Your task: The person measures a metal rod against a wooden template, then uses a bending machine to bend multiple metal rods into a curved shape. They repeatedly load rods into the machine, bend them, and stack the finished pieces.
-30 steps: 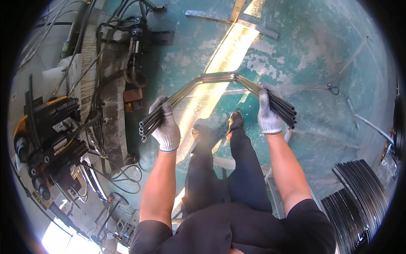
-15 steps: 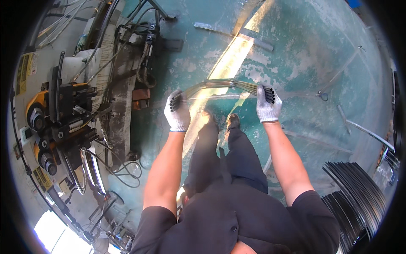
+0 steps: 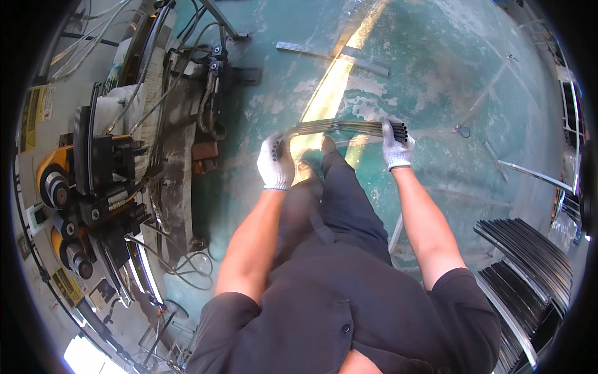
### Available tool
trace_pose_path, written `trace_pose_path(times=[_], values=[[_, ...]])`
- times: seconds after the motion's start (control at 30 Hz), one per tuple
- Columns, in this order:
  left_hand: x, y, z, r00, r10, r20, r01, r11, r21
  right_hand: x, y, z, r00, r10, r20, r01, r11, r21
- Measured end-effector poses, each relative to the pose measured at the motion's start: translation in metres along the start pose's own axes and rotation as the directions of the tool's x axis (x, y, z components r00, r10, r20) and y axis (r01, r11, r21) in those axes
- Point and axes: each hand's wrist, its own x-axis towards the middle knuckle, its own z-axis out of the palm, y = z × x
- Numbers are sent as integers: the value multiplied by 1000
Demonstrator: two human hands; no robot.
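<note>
A bundle of thin dark metal tubes spans between my two hands in front of my body, above the floor. My left hand, in a white knitted glove, is closed round its left end, with round open tube ends showing by the fingers. At the other end my right hand, gloved the same way, grips the bundle, the thumb over the top and several hollow ends facing right. Both forearms are stretched forward. The gloves hide part of the tubes.
On the left stands a machine with orange-edged rollers, hoses and cables. A stack of dark tubes lies on a rack at the lower right. A flat metal bar rests on the green floor ahead, and a metal rail sits at right.
My left hand has moved right, and the tube bundle now appears less arched and more turned. My feet have shifted mid-step. The tube stack at right shows more fully.
</note>
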Motion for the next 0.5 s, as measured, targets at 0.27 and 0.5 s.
trace_pose_path(times=[0.27,0.5], values=[[8,4,2,999,42,-27,-42,999,3,2,2,0,996,84,38,-81,994,-73],[9,1,4,999,19,-29,-19,1000,9,5,-32,-13,998,-69,-8,68,994,-91]])
